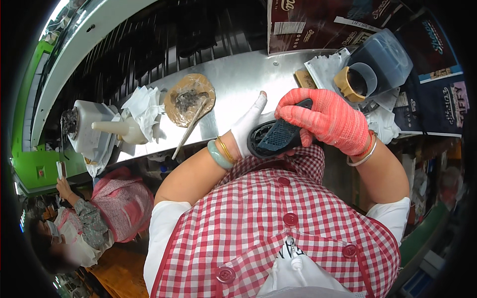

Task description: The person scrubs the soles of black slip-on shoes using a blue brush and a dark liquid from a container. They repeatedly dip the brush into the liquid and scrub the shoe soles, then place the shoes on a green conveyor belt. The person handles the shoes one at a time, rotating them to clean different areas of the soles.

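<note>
In front of my chest I hold a black shoe sole (259, 148) in both hands, tilted, with a dark bluish textured piece (280, 135) lying in or over its hollow. My left hand (244, 128), in a white glove, grips the near left end with its thumb sticking up. My right hand (330, 119), in a coral knit glove, is closed on the far right end, fingers curled round the edge. Whether the textured piece is attached to the sole, I cannot tell. Part of the sole is hidden by my right fingers.
On the metal bench (238, 74) lies a brown disc (174, 109) with dark residue and a thin stick (189, 130). Left of it stand a nozzle bottle (130, 130) and a white container (94, 119). A translucent jug (390, 54) and printed boxes (318, 42) stand right; another person (94, 223) sits left.
</note>
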### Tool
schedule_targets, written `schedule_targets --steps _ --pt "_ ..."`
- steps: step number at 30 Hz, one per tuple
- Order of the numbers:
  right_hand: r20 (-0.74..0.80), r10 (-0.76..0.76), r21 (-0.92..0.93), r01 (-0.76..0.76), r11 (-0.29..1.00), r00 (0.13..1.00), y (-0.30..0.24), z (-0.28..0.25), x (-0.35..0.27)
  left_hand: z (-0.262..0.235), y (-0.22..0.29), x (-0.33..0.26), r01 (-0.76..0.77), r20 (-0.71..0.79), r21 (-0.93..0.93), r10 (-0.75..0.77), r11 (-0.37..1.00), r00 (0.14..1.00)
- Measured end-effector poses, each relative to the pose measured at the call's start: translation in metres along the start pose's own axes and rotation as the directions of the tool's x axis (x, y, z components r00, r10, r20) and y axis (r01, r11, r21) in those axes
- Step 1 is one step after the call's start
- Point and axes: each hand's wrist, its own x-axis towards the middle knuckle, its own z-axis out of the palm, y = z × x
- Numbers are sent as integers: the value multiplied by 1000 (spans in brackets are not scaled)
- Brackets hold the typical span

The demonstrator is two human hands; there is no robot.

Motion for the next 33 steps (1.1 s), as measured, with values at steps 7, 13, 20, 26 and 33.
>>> schedule_targets --steps 7,13,20,26,33 --pt "91 -21 -77 28 997 996 -7 4 9 3 11 -3 57 -5 257 -58 965 998" --pt "134 -35 -89 48 995 990 0 -6 8 -7 15 -5 162 -60 255 -152 953 987" --pt "101 -49 22 47 999 994 31 -27 -9 -15 15 -13 165 24 266 -177 950 984" --pt "-26 -50 71 52 996 998 65 -40 -32 -12 11 -16 106 -130 232 -77 967 989" --pt "-734 -260 -12 371 929 627 67 -90 -65 -8 53 -36 -611 37 391 652 688 758"
